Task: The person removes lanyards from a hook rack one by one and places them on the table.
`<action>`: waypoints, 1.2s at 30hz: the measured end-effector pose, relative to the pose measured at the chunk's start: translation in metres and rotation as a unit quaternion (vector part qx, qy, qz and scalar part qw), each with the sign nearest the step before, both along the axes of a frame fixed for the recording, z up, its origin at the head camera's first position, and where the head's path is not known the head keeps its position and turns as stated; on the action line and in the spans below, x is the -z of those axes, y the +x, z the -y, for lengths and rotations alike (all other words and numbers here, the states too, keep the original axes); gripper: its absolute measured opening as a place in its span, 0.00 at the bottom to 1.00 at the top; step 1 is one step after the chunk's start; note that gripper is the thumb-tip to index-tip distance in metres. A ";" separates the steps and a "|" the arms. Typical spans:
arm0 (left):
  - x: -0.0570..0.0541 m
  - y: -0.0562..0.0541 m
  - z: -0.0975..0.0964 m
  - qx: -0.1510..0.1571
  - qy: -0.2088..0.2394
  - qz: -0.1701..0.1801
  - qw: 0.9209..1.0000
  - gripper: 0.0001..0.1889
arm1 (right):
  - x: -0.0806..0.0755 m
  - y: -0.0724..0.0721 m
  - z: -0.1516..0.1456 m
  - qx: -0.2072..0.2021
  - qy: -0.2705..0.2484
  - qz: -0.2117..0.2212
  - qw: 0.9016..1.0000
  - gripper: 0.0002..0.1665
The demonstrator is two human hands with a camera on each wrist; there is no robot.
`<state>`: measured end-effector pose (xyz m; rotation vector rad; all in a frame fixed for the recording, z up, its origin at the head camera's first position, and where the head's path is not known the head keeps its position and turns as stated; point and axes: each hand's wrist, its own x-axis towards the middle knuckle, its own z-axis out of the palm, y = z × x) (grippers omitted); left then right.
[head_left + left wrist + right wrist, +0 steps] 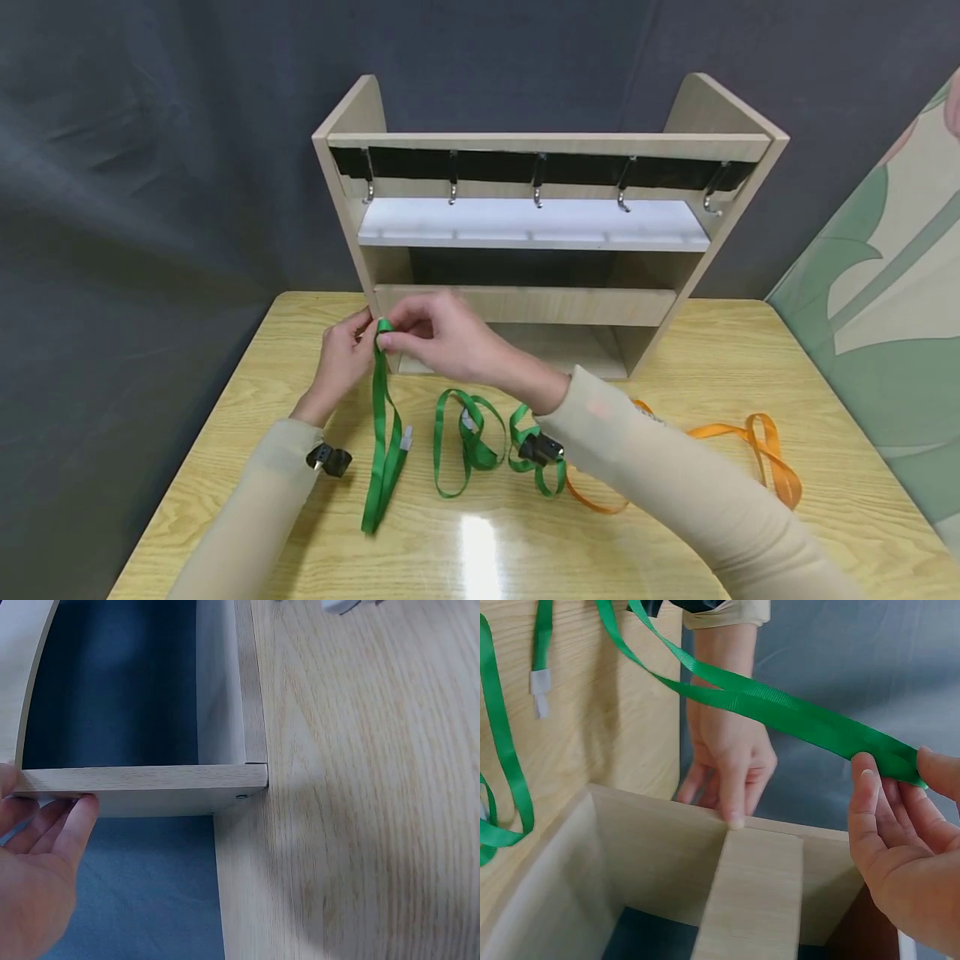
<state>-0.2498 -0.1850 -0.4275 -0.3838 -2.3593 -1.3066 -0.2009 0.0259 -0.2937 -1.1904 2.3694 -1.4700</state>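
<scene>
My right hand (450, 337) pinches one end of a green lanyard (381, 450) between thumb and fingers. The ribbon hangs down to the left front, its pale plastic clip (407, 438) near the table. In the right wrist view, the doubled green ribbon (780, 709) stretches from the fingertips to the upper left. My left hand (345, 358) holds the left side panel (142, 778) of the wooden rack (525, 307), fingertips at the panel's edge. The right wrist view shows the left thumb (736, 802) on that edge.
Several metal hooks (537, 179) line a black strip across the rack's upper bar. Two more green lanyards (480, 450) lie on the table (300, 550), one partly behind the right wrist camera. Orange lanyards (776, 458) lie at the right, partly hidden by the right forearm.
</scene>
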 end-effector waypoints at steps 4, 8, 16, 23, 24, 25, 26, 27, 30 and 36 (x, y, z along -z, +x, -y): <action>0.000 0.000 0.000 -0.004 -0.010 0.009 1.000 0.16 | 0.009 -0.002 0.001 0.013 0.011 0.007 1.000 0.05; -0.001 0.001 -0.002 -0.003 -0.011 0.012 1.000 0.18 | 0.017 -0.004 0.000 0.018 0.022 0.007 1.000 0.05; -0.001 0.001 -0.002 -0.008 -0.008 0.019 1.000 0.18 | 0.034 -0.011 -0.003 0.035 0.037 0.027 0.998 0.05; -0.002 0.001 -0.002 -0.013 -0.009 0.026 1.000 0.19 | 0.051 -0.013 0.000 0.056 0.053 0.033 0.996 0.06; -0.002 0.001 -0.001 -0.013 -0.010 0.024 1.000 0.19 | 0.053 -0.013 0.000 0.060 0.056 0.030 0.996 0.06; -0.002 0.001 -0.001 -0.013 -0.011 0.021 1.000 0.19 | 0.055 -0.012 0.001 0.063 0.058 0.025 0.996 0.06; -0.002 0.001 -0.001 -0.013 -0.012 0.019 1.000 0.18 | 0.058 -0.012 0.002 0.066 0.059 0.021 0.996 0.06; -0.002 0.001 -0.001 -0.012 -0.013 0.016 1.000 0.18 | 0.059 -0.011 0.003 0.068 0.061 0.016 0.996 0.06; -0.002 0.002 -0.001 -0.010 -0.012 0.012 1.000 0.18 | 0.064 -0.008 0.005 0.065 0.064 0.007 0.996 0.06; -0.002 0.002 -0.002 -0.010 -0.012 0.012 1.000 0.17 | 0.070 -0.001 0.006 0.046 0.064 0.004 0.997 0.04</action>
